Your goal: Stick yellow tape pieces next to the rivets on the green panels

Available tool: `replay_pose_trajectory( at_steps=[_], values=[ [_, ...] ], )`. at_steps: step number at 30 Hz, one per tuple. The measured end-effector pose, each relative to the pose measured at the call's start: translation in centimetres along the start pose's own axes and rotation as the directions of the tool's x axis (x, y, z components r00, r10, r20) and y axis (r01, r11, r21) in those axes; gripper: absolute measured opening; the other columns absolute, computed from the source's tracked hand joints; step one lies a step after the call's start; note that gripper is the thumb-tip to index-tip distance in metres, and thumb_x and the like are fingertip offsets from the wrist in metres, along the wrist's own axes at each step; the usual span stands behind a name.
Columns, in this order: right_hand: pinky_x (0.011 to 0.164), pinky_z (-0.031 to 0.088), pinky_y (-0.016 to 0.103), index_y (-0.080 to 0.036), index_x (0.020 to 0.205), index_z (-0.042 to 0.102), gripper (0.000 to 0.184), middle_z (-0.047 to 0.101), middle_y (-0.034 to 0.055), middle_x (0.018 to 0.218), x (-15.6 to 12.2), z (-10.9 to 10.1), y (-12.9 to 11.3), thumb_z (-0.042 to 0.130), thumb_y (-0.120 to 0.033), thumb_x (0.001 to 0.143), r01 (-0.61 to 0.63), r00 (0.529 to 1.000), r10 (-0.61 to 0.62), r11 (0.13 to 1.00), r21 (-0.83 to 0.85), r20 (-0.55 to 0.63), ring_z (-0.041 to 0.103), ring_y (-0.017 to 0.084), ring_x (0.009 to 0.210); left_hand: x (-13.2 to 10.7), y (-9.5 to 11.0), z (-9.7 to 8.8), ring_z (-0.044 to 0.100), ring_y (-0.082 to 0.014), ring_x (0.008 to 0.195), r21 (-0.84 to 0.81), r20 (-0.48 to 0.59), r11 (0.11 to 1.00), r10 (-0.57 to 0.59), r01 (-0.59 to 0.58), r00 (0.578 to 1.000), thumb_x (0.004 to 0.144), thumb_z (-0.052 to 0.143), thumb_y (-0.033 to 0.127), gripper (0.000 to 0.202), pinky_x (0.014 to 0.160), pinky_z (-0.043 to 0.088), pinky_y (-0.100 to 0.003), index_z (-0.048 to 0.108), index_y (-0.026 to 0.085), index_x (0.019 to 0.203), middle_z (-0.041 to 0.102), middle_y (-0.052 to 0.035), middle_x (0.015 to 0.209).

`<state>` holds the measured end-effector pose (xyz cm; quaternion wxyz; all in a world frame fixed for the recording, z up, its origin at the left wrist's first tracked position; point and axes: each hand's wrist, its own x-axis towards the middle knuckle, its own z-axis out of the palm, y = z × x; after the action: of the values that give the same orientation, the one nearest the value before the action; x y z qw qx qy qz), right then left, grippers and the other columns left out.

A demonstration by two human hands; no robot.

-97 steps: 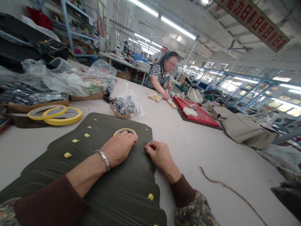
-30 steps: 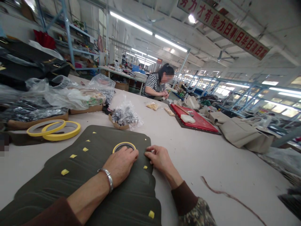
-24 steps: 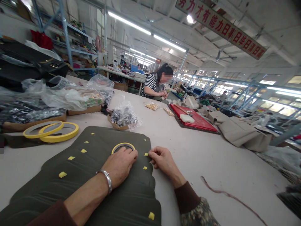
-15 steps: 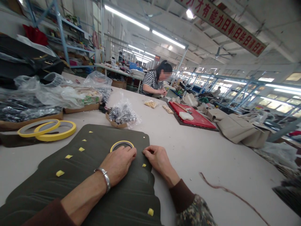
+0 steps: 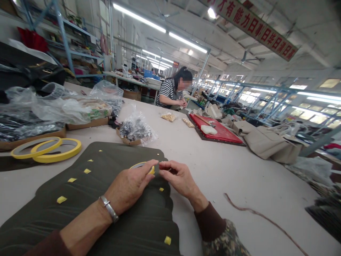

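Note:
My left hand (image 5: 128, 186), with a silver bracelet at its wrist, grips a yellow tape roll (image 5: 137, 165) between thumb and fingers; the hand covers much of the roll. Just to the right is my right hand (image 5: 179, 177), its fingertips close to the left ones. Its thumb and forefinger are slightly parted, and I see nothing between them. Beneath both hands lies a dark green sheet (image 5: 119, 227) with a wavy right edge, leather-like in look. Small yellow tape pieces (image 5: 61, 200) dot its left part, and others (image 5: 167, 240) sit along the right edge.
Two yellow tape rolls (image 5: 57, 151) overlap at the left, before plastic-wrapped goods (image 5: 71, 110). A bagged box of dark pieces (image 5: 135, 129) stands beyond the sheet. Farther right are a red board (image 5: 217, 129) and a brown cord (image 5: 258, 213). Another person (image 5: 173, 89) sits across the table.
Both hands have lifted off the sheet and come together. The tape roll has tipped and is more covered by my left hand. My right thumb and forefinger have parted from their pinch at the sheet's edge.

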<state>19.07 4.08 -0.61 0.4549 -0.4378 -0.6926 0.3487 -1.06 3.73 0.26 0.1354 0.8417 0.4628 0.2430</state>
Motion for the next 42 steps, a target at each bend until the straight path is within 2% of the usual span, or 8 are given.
replay_pose_trajectory(
  at_steps=[5,13,20,24,26,30,36,42],
  values=[
    [0.072,0.050,0.026,-0.018,0.091,0.074,0.016,0.072,0.0045,0.083,-0.2,1.0,-1.1,0.062,-0.014,0.083,0.293,0.955,-0.297,0.933,-0.210,0.013,0.065,0.014,0.075,0.1,0.5,-0.2,0.073,-0.0216,0.084,0.017,0.044,0.998,-0.061,0.060,0.997,0.096,0.040,0.036,0.036,0.071,0.053,-0.030,0.047,0.025,0.130,0.075,-0.0042,0.101],
    [0.060,0.046,0.022,-0.017,0.077,0.068,0.012,0.067,0.0017,0.068,-0.5,2.4,-0.5,0.057,-0.014,0.079,0.310,0.933,-0.357,0.866,-0.392,-0.052,0.059,0.013,0.060,-0.2,0.4,-0.2,0.071,-0.0195,0.085,-0.039,0.033,0.999,-0.001,0.003,0.999,0.097,0.036,0.033,0.026,0.071,0.050,-0.028,0.052,0.026,0.117,0.073,-0.0026,0.099],
    [0.060,0.046,0.023,-0.019,0.072,0.067,0.013,0.066,0.0010,0.065,-0.7,2.9,-1.7,0.056,-0.015,0.077,0.161,0.967,-0.226,0.899,-0.407,-0.116,0.058,0.013,0.058,-0.1,0.8,-1.1,0.064,-0.0159,0.074,-0.018,-0.009,1.000,-0.003,0.003,1.000,0.097,0.037,0.027,0.020,0.065,0.043,-0.026,0.055,0.024,0.088,0.067,0.0000,0.082],
    [0.054,0.046,0.023,-0.018,0.069,0.067,0.012,0.065,0.0005,0.060,-0.6,3.2,-2.9,0.057,-0.019,0.075,-0.009,0.982,-0.028,0.981,-0.194,-0.188,0.059,0.013,0.054,-0.3,1.8,-1.4,0.060,-0.0140,0.069,0.065,-0.071,0.998,0.028,-0.024,0.997,0.098,0.034,0.025,0.025,0.063,0.040,-0.025,0.052,0.023,0.081,0.065,-0.0002,0.079],
    [0.047,0.046,0.022,-0.017,0.069,0.066,0.011,0.063,-0.0008,0.055,-0.2,3.1,-3.1,0.057,-0.022,0.073,-0.158,0.964,0.154,0.988,0.002,-0.217,0.059,0.013,0.047,-0.4,2.7,-1.8,0.058,-0.0134,0.066,0.123,-0.097,0.991,0.065,-0.053,0.993,0.098,0.033,0.023,0.026,0.061,0.039,-0.025,0.051,0.022,0.080,0.063,-0.0003,0.076],
    [0.040,0.045,0.021,-0.015,0.064,0.064,0.010,0.058,-0.0033,0.049,0.9,1.9,-1.5,0.064,-0.025,0.066,-0.328,0.868,0.402,0.905,0.271,-0.293,0.056,0.011,0.040,0.8,3.5,-3.8,0.057,-0.0142,0.065,0.253,-0.090,0.951,0.207,-0.178,0.974,0.098,0.034,0.025,0.024,0.058,0.036,-0.026,0.054,0.022,0.085,0.064,-0.0010,0.077],
    [0.046,0.052,0.022,-0.012,0.073,0.068,0.025,0.063,-0.0013,0.054,1.5,-0.2,1.5,0.072,-0.034,0.064,-0.386,0.836,0.493,0.841,0.379,-0.242,0.057,0.009,0.043,4.1,-1.5,-4.7,0.061,-0.0193,0.078,0.404,0.137,0.910,0.043,-0.096,0.990,0.097,0.039,0.023,0.018,0.066,0.042,-0.029,0.056,0.022,0.091,0.066,-0.0033,0.083],
    [0.043,0.048,0.019,-0.012,0.073,0.068,0.027,0.064,-0.0011,0.054,1.3,0.2,2.6,0.076,-0.035,0.062,-0.431,0.837,0.520,0.818,0.381,-0.168,0.059,0.009,0.041,2.8,-5.3,-2.8,0.061,-0.0210,0.087,0.347,0.215,0.930,0.050,-0.124,0.975,0.093,0.039,0.014,0.022,0.076,0.046,-0.033,0.059,0.021,0.089,0.067,-0.0064,0.093]
  ],
)
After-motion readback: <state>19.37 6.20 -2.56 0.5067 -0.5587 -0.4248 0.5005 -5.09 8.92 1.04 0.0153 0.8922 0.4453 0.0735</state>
